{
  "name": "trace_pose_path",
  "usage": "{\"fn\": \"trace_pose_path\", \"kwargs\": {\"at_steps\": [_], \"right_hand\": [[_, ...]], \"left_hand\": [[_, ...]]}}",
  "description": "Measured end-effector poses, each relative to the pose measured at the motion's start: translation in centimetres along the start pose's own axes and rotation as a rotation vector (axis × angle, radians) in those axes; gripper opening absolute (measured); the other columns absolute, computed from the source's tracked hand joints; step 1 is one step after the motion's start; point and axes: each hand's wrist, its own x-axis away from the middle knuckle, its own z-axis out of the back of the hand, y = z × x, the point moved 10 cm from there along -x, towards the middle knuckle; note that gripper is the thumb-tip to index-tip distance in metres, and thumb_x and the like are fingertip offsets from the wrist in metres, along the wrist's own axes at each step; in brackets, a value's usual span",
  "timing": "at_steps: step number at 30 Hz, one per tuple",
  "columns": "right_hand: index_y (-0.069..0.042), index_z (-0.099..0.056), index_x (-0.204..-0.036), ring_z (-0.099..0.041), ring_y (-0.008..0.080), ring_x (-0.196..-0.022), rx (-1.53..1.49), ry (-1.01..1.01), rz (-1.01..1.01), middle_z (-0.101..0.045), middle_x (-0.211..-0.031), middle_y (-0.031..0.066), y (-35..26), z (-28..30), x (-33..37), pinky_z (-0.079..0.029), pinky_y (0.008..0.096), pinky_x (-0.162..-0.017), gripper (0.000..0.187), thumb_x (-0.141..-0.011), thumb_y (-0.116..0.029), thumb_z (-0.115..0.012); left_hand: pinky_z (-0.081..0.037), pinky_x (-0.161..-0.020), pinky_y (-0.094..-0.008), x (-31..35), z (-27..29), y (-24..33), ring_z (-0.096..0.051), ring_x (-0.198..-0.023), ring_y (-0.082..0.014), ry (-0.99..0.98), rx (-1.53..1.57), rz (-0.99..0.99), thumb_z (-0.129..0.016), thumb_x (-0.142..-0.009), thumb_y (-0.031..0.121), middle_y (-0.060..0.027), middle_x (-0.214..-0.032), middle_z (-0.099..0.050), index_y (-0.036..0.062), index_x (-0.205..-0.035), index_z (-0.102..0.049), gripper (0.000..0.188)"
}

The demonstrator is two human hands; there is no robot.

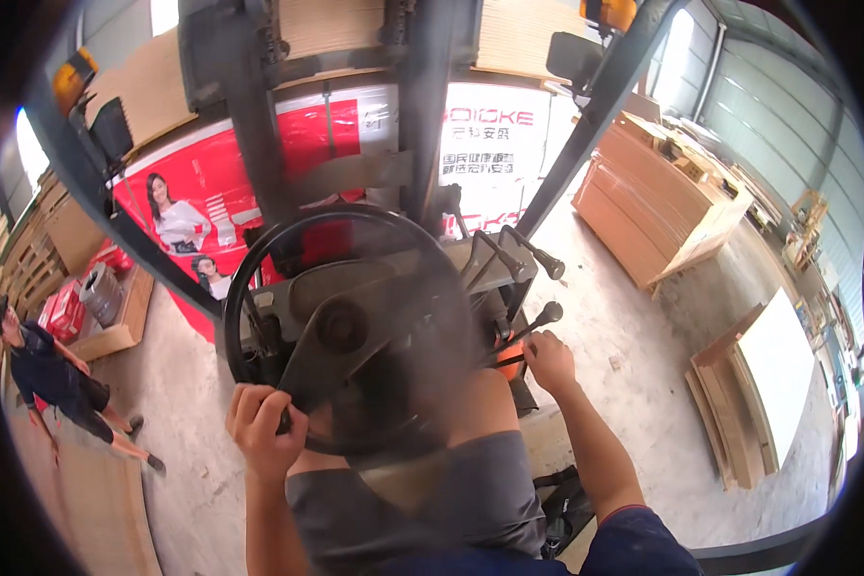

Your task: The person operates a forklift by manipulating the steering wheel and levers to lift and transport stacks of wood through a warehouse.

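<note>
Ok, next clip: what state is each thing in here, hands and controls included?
Left hand: closed around the rim of the steering wheel.
Right hand: gripping a control lever.
Steering wheel: blurred in the picture, held at its lower left.
Control lever: tilted, black knob at its tip.
Board stack: piled on the floor to the right.
Leaning boards: standing on edge.
Person nearby: standing on the floor, left.

2 bare forearms, no gloves, no watch — left hand (pixel 262 422) and right hand (pixel 549 360) uncovered. short dark-blue sleeve with a thin red edge on the right upper arm; grey shorts over the lap.
</note>
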Motion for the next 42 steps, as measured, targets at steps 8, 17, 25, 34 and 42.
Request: {"fn": "trace_pose_path", "kwargs": {"at_steps": [8, 17, 25, 34, 42], "right_hand": [[-0.01, -0.064, -0.092, -0.065, 0.0393, -0.089, -0.008, 0.028, 0.039, -0.065, -0.096, 0.014, -0.5, -0.1, -0.9, -0.051, 0.0506, -0.077, 0.016, -0.091, -0.026, -0.063], [-0.006, -0.062, -0.085, -0.064, 0.0398, -0.088, 0.026, 0.031, 0.037, -0.063, -0.091, 0.0173, 1.1, -0.2, 1.9, -0.051, 0.0497, -0.076, 0.019, -0.091, -0.023, -0.064], [-0.007, -0.058, -0.081, -0.064, 0.039, -0.078, 0.087, 0.053, 0.038, -0.061, -0.087, 0.0131, 3.1, -0.1, 10.4, -0.05, 0.0525, -0.067, 0.016, -0.088, -0.018, -0.066], [-0.007, -0.075, -0.089, -0.069, 0.0339, -0.092, 0.266, -0.207, -0.056, -0.071, -0.098, 0.0146, 1.5, -1.3, 7.1, -0.054, 0.0465, -0.083, 0.031, -0.085, -0.037, -0.071], [-0.007, -0.076, -0.086, -0.071, 0.0354, -0.088, 0.485, -0.394, -0.083, -0.073, -0.09, 0.0165, 5.0, -3.5, 7.9, -0.058, 0.0438, -0.076, 0.032, -0.083, -0.038, -0.075]], "left_hand": [[-0.05, -0.059, -0.0378, -0.4, 0.0, -0.1, -0.059, -0.071, -0.0268, 0.004, -0.068, -0.006, -0.069, -0.06, 0.0, -0.0058, -0.077, -0.057, 0.008, -0.078, -0.062, 0.021], [-0.05, -0.06, -0.0382, -0.1, -0.8, -0.2, -0.06, -0.072, -0.0285, 0.022, -0.032, 0.026, -0.068, -0.06, -0.004, -0.0076, -0.076, -0.058, 0.0056, -0.077, -0.061, 0.02], [-0.049, -0.059, -0.0377, 0.4, -0.4, -0.7, -0.057, -0.07, -0.0283, 0.064, -0.037, 0.047, -0.067, -0.059, -0.005, -0.0072, -0.076, -0.056, 0.0058, -0.077, -0.061, 0.022], [-0.048, -0.06, -0.0389, 0.6, -0.6, -0.4, -0.057, -0.069, -0.0312, 0.031, 0.043, 0.035, -0.065, -0.06, -0.005, -0.0118, -0.076, -0.056, 0.0029, -0.077, -0.061, 0.019], [-0.049, -0.062, -0.0392, 0.7, -1.0, -0.5, -0.057, -0.072, -0.0305, 0.037, 0.047, 0.064, -0.067, -0.062, -0.006, -0.0105, -0.078, -0.056, 0.0037, -0.079, -0.061, 0.02]]}}
